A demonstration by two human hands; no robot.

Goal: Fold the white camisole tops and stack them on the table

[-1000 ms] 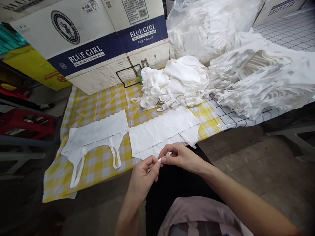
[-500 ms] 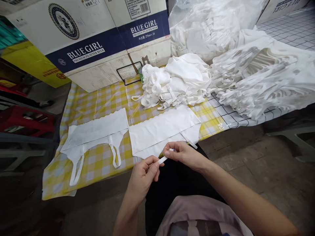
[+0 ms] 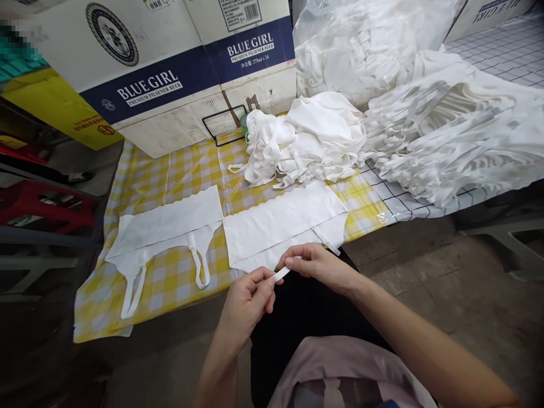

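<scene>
The left hand (image 3: 247, 303) and right hand (image 3: 317, 266) pinch a white strap (image 3: 282, 274) at the near edge of the table (image 3: 174, 289), fingers hiding its ends. Whether it joins the partly covered white garment (image 3: 284, 221) lying just beyond is unclear; the far carton (image 3: 170, 127) is cut off above.

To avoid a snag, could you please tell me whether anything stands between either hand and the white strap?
Nothing visible does: the left hand and right hand both pinch the white strap, with a flat white garment lying beyond them.
</scene>
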